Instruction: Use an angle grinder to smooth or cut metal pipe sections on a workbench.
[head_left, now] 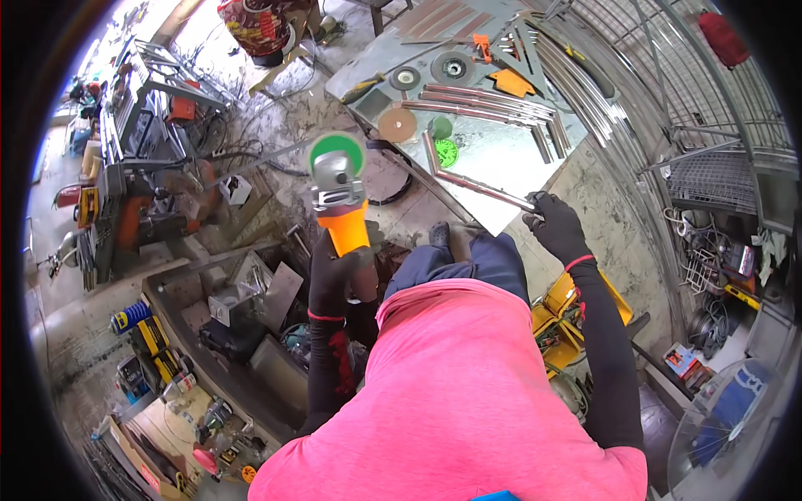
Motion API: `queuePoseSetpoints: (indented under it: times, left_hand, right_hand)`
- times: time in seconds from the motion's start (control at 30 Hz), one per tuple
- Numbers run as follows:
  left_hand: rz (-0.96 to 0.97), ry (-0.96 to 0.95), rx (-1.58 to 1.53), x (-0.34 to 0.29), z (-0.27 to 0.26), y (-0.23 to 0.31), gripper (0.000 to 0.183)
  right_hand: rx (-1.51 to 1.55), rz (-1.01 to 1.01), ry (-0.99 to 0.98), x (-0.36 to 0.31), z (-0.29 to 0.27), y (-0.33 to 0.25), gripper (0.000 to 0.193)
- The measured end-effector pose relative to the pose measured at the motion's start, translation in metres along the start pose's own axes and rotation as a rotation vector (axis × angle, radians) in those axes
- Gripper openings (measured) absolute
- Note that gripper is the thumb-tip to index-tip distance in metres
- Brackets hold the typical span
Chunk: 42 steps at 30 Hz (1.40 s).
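An orange angle grinder [338, 196] is gripped by the left hand [334, 280], while a bent steel tube [476, 179] on the surface [501, 150] is grasped by the right hand [555, 225].

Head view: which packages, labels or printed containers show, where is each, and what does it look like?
Spray can: lower left on the cluttered bench, lying down, blue cylinder with yellow.
Yellow-black boxes: beside that can, rectangular.
Small carton: lower right on the floor, flat, red and blue.
Green label disc: on the metal sheet, round.
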<state>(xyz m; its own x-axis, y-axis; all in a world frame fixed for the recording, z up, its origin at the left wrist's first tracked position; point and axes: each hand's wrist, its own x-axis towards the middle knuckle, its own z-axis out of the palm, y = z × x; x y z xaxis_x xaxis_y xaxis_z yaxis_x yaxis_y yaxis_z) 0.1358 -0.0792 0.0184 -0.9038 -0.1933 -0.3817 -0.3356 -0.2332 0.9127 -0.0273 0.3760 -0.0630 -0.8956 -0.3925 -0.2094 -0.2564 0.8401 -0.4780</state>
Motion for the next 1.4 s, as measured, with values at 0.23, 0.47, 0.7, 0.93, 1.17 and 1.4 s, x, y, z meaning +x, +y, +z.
queuePoseSetpoints:
  times: [0.23, 0.47, 0.7, 0.93, 1.17, 1.4]
  left_hand:
    - [-0.18, -0.102, 0.016, -0.008, 0.049, -0.002, 0.048]
    - [-0.39, -0.436, 0.247, -0.006, 0.084, -0.032, 0.065]
    - [-0.38, -0.323, 0.142, -0.019, 0.078, -0.025, 0.059]
    - [-0.376, -0.189, 0.023, -0.02, 0.045, -0.002, 0.05]
    - [-0.328, -0.098, 0.015, -0.023, 0.043, -0.029, 0.05]
    - [-0.338, -0.329, 0.223, -0.011, 0.06, -0.009, 0.05]
  right_hand:
    - [-0.04, 0.178, -0.144, 0.013, -0.013, -0.015, 0.046]
    - [-0.154, -0.07, -0.072, 0.019, -0.014, 0.007, 0.044]
    - [-0.044, 0.051, -0.051, -0.015, 0.016, -0.029, 0.043]
    - [0.023, 0.2, 0.068, -0.101, 0.045, -0.057, 0.039]
    - [0.112, 0.362, 0.087, -0.106, 0.067, -0.074, 0.039]
    - [0.048, 0.174, -0.085, -0.06, 0.028, -0.012, 0.033]
